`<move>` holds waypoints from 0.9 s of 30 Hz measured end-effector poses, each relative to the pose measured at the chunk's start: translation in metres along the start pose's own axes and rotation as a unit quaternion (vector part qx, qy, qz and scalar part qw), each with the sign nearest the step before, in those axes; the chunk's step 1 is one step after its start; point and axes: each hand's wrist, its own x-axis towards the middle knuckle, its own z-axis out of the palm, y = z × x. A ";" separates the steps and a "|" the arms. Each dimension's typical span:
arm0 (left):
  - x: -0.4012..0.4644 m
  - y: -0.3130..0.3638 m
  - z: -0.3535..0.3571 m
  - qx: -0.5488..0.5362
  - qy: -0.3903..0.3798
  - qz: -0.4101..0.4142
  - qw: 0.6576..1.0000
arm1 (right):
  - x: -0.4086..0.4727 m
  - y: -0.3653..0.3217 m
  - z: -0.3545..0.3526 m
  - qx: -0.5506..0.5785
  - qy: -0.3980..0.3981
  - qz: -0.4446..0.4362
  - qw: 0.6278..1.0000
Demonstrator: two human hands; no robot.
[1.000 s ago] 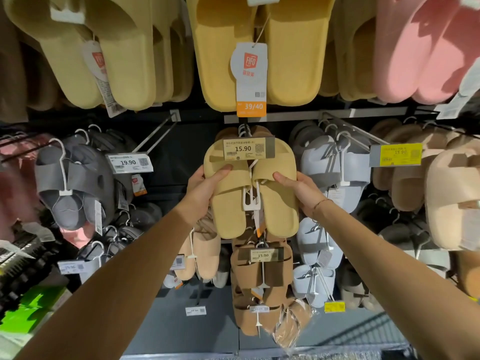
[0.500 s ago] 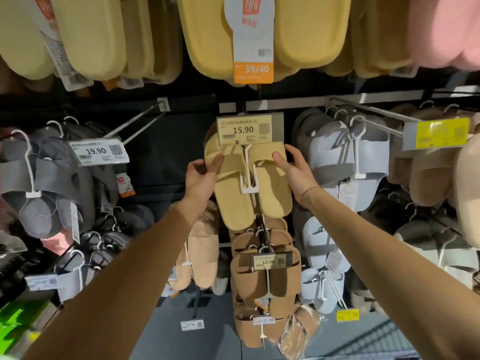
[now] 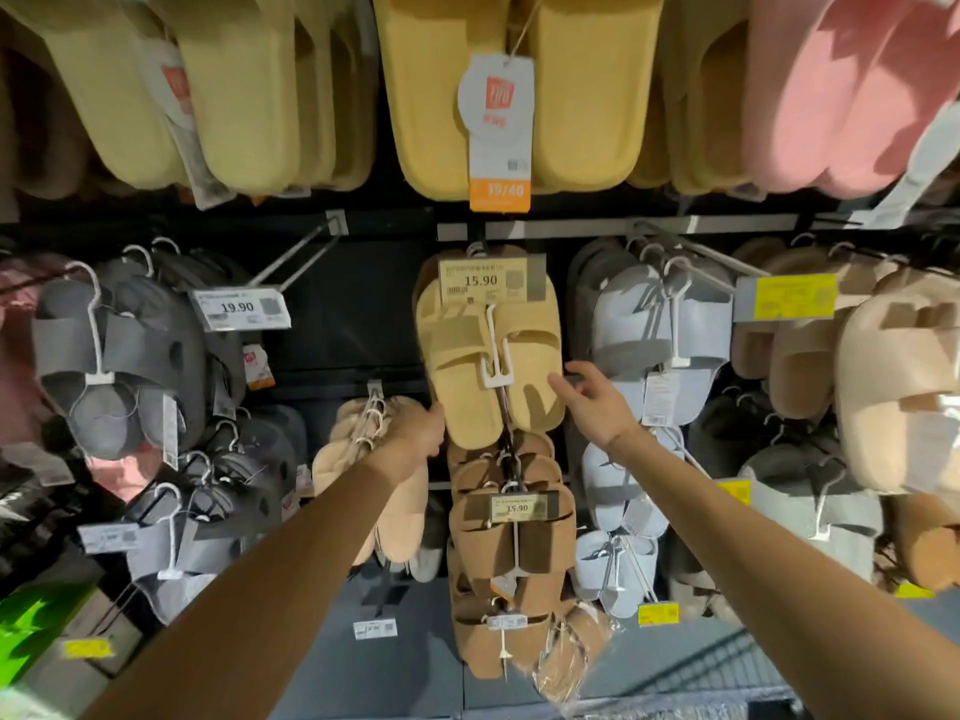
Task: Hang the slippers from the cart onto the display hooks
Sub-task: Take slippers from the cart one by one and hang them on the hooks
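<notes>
Slippers of pale yellow foam (image 3: 488, 356), paired on a white plastic hanger (image 3: 496, 356), are seen hung on a display hook just below a white price tag marked 15.90 (image 3: 480, 280). The left hand (image 3: 418, 431) is set against the lower left edge of the pair, its fingers hidden behind the slipper, so the state of its grip cannot be told. The right hand (image 3: 597, 402) is held at the lower right edge of the pair, its grip spread, the fingertips touching or just beside the right slipper. Directly below the pair, brown slippers (image 3: 511, 543) are hung in a column. To the right of the pair, grey-blue slippers (image 3: 660, 335) are hung; well to its left, dark grey slippers (image 3: 119, 366).
</notes>
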 end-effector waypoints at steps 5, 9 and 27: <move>-0.045 -0.004 -0.003 0.083 -0.074 0.031 0.993 | -0.036 -0.005 -0.028 -0.059 -0.012 0.035 0.998; -0.070 0.014 0.000 0.099 -0.093 0.054 0.989 | -0.061 -0.017 -0.052 -0.079 -0.020 0.043 0.996; -0.233 0.112 0.177 0.159 -0.270 0.240 0.919 | -0.203 0.005 -0.210 -0.164 0.051 0.087 0.981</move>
